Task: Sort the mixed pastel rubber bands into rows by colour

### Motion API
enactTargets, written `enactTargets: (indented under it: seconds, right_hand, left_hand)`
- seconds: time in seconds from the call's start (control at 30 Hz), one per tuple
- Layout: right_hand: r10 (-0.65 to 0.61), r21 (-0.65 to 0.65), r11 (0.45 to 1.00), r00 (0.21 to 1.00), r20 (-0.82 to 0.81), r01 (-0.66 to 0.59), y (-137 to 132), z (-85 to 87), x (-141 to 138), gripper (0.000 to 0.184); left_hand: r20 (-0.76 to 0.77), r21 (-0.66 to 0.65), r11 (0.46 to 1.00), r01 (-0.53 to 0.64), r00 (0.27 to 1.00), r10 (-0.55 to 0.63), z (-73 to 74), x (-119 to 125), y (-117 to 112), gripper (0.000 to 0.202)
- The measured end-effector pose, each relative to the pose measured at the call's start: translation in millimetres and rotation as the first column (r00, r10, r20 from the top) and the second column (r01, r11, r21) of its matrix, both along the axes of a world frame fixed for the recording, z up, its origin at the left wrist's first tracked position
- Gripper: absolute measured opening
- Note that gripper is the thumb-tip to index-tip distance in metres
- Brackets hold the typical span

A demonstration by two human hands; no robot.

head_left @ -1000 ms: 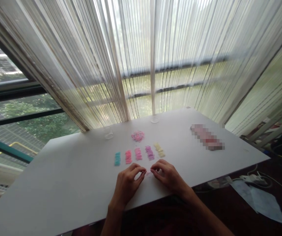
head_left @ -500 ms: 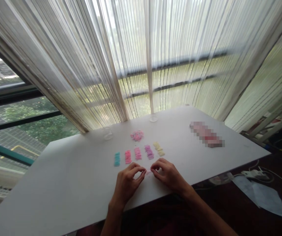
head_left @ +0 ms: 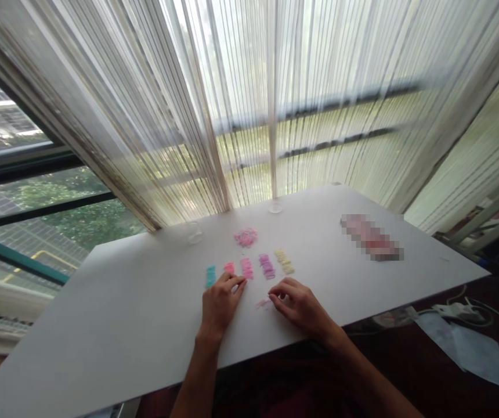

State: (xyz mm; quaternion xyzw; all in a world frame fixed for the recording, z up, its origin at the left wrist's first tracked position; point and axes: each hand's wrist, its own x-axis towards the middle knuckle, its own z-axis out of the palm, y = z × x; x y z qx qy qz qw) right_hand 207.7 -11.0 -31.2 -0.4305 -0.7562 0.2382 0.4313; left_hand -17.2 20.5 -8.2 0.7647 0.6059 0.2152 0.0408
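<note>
My left hand point(head_left: 222, 301) is pinched closed at the near end of a column of light pink small pieces point(head_left: 246, 267). Whatever its fingertips hold is too small to make out. My right hand point(head_left: 300, 305) also has thumb and fingers pressed together, beside a few loose pale pink bits point(head_left: 262, 303) on the white table point(head_left: 114, 325). Left of the light pink column lie a bright pink column point(head_left: 229, 267), partly hidden by my left hand, and a teal column point(head_left: 210, 276). To its right are a purple column point(head_left: 267, 266) and a pale yellow column point(head_left: 284, 261).
A mixed pink heap point(head_left: 246, 237) lies behind the columns. Two clear round dishes, one at left point(head_left: 194, 233) and one farther back point(head_left: 275, 208), stand near the curtain point(head_left: 241, 104). A blurred-out pinkish object point(head_left: 371, 238) lies at right.
My left hand has moved away from my right hand, forward and left to the light pink column. My right hand stays near the loose pink bits. The view has shifted slightly.
</note>
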Motion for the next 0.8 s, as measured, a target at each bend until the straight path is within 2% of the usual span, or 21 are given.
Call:
enactTargets:
  seconds: [0.5,0.63,0.8]
  right_hand:
    - [0.006,-0.02,1.0,1.0,0.0,-0.006,-0.3,0.3,-0.9,0.012]
    - [0.005,-0.029,1.0,1.0,-0.001,-0.005,-1.1,0.7,-0.7,0.012]
    - [-0.001,-0.041,0.999,1.0,0.004,0.001,-1.1,-0.5,-0.6,0.012]
  left_hand:
    - [-0.019,-0.042,0.997,-0.067,0.998,0.066,-2.0,1.2,-3.7,0.019]
    - [-0.051,-0.074,0.997,-0.029,0.998,0.026,-0.2,3.6,-11.2,0.017]
    - [-0.098,-0.122,0.992,0.035,0.994,-0.047,-1.7,13.2,-14.6,0.026]
